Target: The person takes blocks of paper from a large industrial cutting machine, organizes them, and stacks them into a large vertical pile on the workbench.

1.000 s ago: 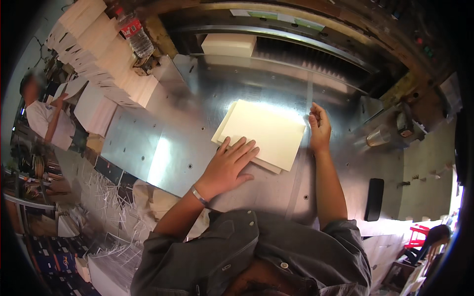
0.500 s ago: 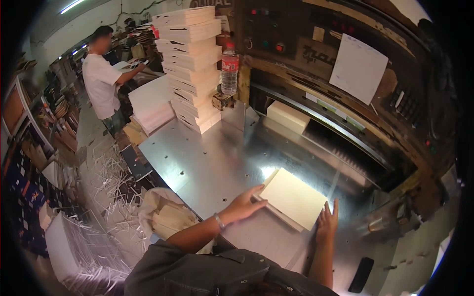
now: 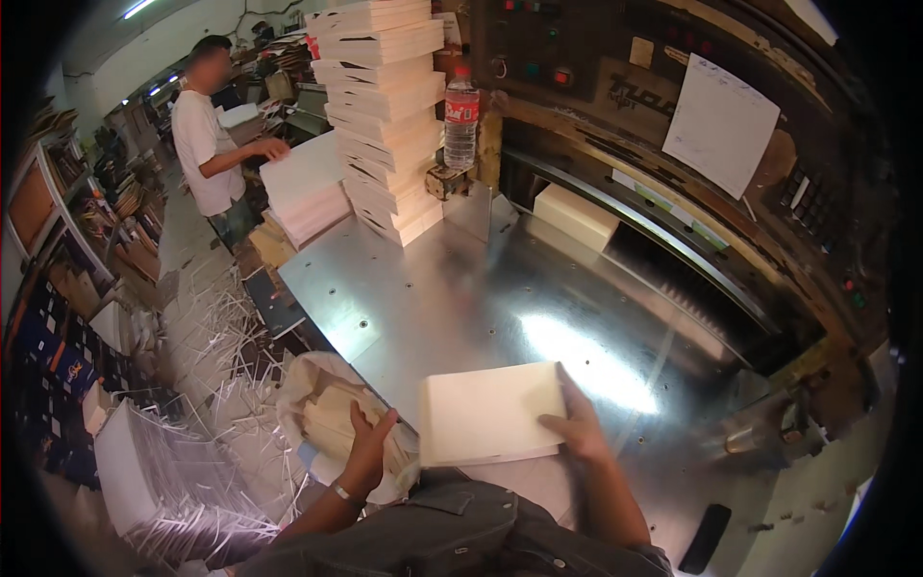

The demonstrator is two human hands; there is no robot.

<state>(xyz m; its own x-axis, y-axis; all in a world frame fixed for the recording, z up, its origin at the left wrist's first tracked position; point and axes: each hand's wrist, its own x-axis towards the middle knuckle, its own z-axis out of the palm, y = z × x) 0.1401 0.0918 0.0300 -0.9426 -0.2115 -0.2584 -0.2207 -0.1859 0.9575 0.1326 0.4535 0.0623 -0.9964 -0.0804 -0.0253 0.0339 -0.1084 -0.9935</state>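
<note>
Both hands and the paper block [image 3: 492, 413] have shifted since 0.5 s ago: the block is lower and farther left in the frame, and the left hand [image 3: 367, 447] has come away from it. The block is at the lower centre of the frame, between the 2 hands, its long axis running roughly left to right with the right end slightly higher. The right hand [image 3: 580, 423] is nearer, in contact: partly closed on the block's right edge, thumb over the upper face. The left hand is just beside the block's left edge, apart from it, fingers spread and holding nothing. Whether the block's underside touches the metal table [image 3: 433, 308] cannot be told. By count, 1 paper block is in hand; 1 cream pile [image 3: 577, 216] lies in the front of the machine [image 3: 577, 106], right of upper centre; 1 tall stack of bundles [image 3: 385, 125], its layers too crowded to count, and 1 bottle [image 3: 461, 120] are at upper centre; 1 sack [image 3: 295, 413] is at lower left; 1 clear cup [image 3: 740, 439] and 1 dark flat object [image 3: 707, 539] at lower right; 1 written sheet [image 3: 721, 125] at upper right; 1 co-worker [image 3: 207, 144] at upper left.
</note>
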